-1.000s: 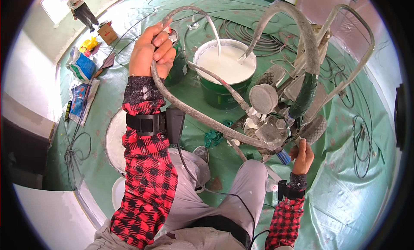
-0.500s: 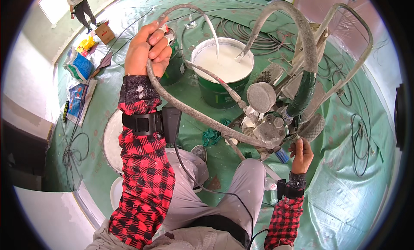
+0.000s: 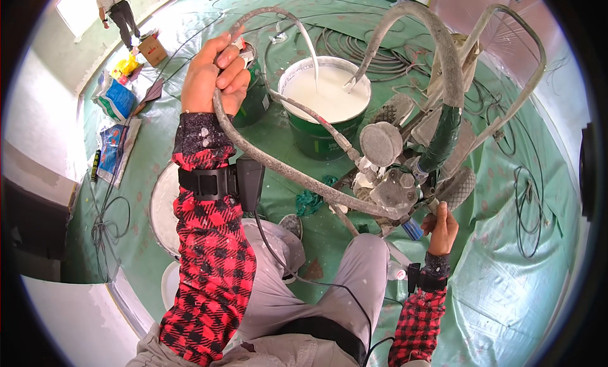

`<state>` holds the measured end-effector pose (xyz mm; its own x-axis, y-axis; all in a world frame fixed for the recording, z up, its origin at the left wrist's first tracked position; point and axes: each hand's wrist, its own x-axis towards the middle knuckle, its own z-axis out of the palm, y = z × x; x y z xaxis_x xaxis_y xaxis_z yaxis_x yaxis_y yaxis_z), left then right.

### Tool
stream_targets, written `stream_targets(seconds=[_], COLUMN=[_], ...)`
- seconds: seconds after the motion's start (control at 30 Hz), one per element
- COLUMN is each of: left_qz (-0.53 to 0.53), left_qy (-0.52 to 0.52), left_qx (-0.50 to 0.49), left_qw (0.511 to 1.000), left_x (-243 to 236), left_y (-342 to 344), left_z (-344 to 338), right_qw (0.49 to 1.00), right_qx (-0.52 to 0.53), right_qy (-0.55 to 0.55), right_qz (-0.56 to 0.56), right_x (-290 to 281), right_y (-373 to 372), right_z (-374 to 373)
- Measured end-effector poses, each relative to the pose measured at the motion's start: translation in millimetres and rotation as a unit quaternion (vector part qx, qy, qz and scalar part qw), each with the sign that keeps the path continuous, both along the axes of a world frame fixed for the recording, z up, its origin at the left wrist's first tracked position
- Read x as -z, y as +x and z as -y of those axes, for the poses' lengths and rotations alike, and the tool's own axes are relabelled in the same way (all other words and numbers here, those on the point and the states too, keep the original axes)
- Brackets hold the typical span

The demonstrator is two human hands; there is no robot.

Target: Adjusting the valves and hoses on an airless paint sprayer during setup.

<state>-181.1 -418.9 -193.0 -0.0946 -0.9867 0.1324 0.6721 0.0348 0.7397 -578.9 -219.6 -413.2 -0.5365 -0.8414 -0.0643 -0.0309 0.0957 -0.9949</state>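
My left hand is raised and closed round a grey, paint-spattered hose. The hose arches over from this hand, and its white-coated end hangs into a green bucket of white paint. From below the hand it runs down to the paint sprayer, a crusted metal machine with wheels. A thicker suction hose, partly wrapped in green tape, dips into the same bucket. Low on the sprayer's right side, my right hand pinches a small grey part, mostly hidden by the fingers. Close by sits a blue cylindrical piece.
Green sheeting covers the floor. Coiled hose lies behind the bucket; cables lie at right. A second bucket and a round white-topped tub stand left. Bags, a carton and another person are farther back.
My right hand's fingers have shifted slightly at the sprayer's small part. The blue piece looks slightly turned. My left hand keeps its hold on the hose.
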Motion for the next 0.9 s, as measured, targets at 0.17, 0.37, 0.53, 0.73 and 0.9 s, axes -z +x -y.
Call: stream_targets(seconds=[0.17,0.37,0.53,0.73,0.9], left_qz=[-0.009,0.0,0.0,0.006,0.009], left_qy=[-0.006,-0.01,-0.019,-0.014,-0.022], left_qx=[0.002,0.012,0.024,0.01,0.01], left_qw=[1.0,1.0,1.0,1.0,1.0], left_x=[1.9,2.7,3.2,3.2,4.1], left_y=[1.5,2.8,6.8,4.7,4.1], left_z=[0.9,2.8,3.9,2.9,3.0], right_qw=[1.0,0.996,0.994,0.999,0.999], right_qx=[-0.008,-0.009,0.009,0.009,0.017], right_qy=[-0.01,-0.061,-0.074,-0.006,0.009], right_qz=[-0.004,-0.069,-0.083,-0.045,-0.026], right_x=[-0.7,-3.7,-7.2,-6.6,-6.3], right_y=[-0.9,5.6,12.0,5.1,4.0], right_z=[-0.5,0.4,2.1,0.8,1.0])
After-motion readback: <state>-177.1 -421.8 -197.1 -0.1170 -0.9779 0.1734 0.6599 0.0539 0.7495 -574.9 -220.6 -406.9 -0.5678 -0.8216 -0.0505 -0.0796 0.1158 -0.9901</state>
